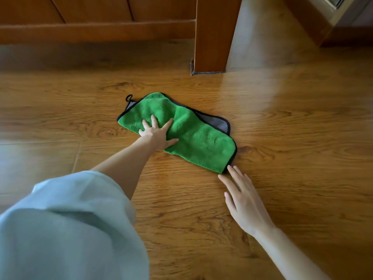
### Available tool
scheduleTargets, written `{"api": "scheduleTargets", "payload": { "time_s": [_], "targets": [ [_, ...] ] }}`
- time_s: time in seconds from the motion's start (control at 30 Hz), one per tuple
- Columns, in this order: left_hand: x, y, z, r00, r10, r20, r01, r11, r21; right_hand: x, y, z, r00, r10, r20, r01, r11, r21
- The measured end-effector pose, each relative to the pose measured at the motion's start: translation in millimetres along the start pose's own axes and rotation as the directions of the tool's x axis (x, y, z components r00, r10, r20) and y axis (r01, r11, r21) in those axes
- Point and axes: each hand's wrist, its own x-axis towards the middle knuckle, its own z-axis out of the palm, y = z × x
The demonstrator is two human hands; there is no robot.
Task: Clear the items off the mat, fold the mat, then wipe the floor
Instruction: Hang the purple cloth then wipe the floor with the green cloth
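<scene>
As seen on wooden plank floor (282, 138):
Cloths: 1 green microfibre cloth w/ black trim (193, 134).
Hands: 2; left hand (157, 133) splayed, pressed on cloth; right hand (242, 197) flat, fingers straight, beside it.

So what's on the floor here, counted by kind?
Cloths: 1, green cloth
Hands: 2, left hand pressing the cloth, right hand at its near corner
Wooden posts: 1, post
Total: 4

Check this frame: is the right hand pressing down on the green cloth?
No, the right hand lies open on the floor at the green cloth's near corner, while the left hand presses it.
</scene>
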Motion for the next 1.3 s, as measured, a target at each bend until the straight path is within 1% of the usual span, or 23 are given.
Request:
{"api": "scheduleTargets", "payload": {
  "time_s": [0.13, 0.2, 0.3, 0.4, 0.5, 0.63, 0.7, 0.77, 0.83, 0.9, 1.0, 1.07, 1.17, 1.3],
  "targets": [
    [-6.0, -5.9, 5.6, 1.000, -0.011, -0.006, 0.011, 0.999, 0.048, 3.6, -1.5, -7.8, 1.000, -0.006, -0.020, 0.006, 1.000, -0.004],
    [-8.3, -12.0, 7.9, 0.999, -0.041, 0.009, 0.040, 0.997, 0.063, 12.8, -6.9, -11.0, 0.999, -0.002, -0.039, 0.002, 1.000, -0.001],
    [-13.6, -27.7, 12.3, 0.990, -0.135, 0.029, 0.134, 0.991, 0.021, 29.1, -20.9, -13.8, 0.997, 0.047, -0.065, -0.043, 0.997, 0.060],
    [-19.5, -56.5, 16.9, 0.970, -0.234, 0.061, 0.237, 0.970, -0.049, 38.1, -33.9, -12.0, 0.997, 0.065, -0.051, -0.059, 0.991, 0.119],
    [-27.2, -102.8, 26.3, 0.929, -0.356, 0.098, 0.365, 0.926, -0.093, 37.6, -40.6, -10.1, 0.999, 0.042, -0.014, -0.039, 0.991, 0.130],
    [-53.2, -181.8, 52.1, 0.845, -0.512, 0.157, 0.532, 0.833, -0.151, 30.1, -39.7, -10.0, 1.000, 0.018, 0.014, -0.020, 0.990, 0.137],
    [-71.1, -219.1, 69.6, 0.811, -0.561, 0.163, 0.583, 0.796, -0.164, 27.0, -37.9, -10.7, 1.000, 0.021, 0.006, -0.022, 0.990, 0.143],
    [-88.2, -246.0, 84.1, 0.793, -0.587, 0.167, 0.609, 0.778, -0.155, 24.8, -37.5, -10.6, 1.000, 0.027, -0.004, -0.026, 0.990, 0.140],
    [-101.6, -258.7, 92.1, 0.793, -0.586, 0.166, 0.607, 0.784, -0.134, 23.8, -39.8, -9.6, 0.999, 0.032, -0.003, -0.031, 0.990, 0.135],
    [-113.9, -256.7, 96.3, 0.813, -0.566, 0.140, 0.582, 0.796, -0.167, 23.4, -44.9, -7.4, 1.000, 0.026, 0.010, -0.027, 0.991, 0.132],
    [-132.5, -237.2, 104.7, 0.842, -0.534, 0.074, 0.534, 0.805, -0.260, 23.9, -55.5, -5.1, 0.999, -0.006, 0.048, 0.000, 0.992, 0.129],
    [-142.1, -219.3, 109.4, 0.854, -0.517, 0.048, 0.509, 0.814, -0.280, 26.0, -62.7, -6.8, 0.997, -0.034, 0.065, 0.025, 0.990, 0.140],
    [-147.5, -188.9, 109.3, 0.879, -0.475, 0.038, 0.468, 0.846, -0.256, 30.0, -73.7, -14.2, 0.995, -0.063, 0.072, 0.052, 0.987, 0.153],
    [-149.8, -128.8, 101.3, 0.941, -0.338, 0.013, 0.335, 0.925, -0.178, 31.0, -82.8, -23.1, 0.994, -0.093, 0.057, 0.084, 0.986, 0.144]
  ]
}}
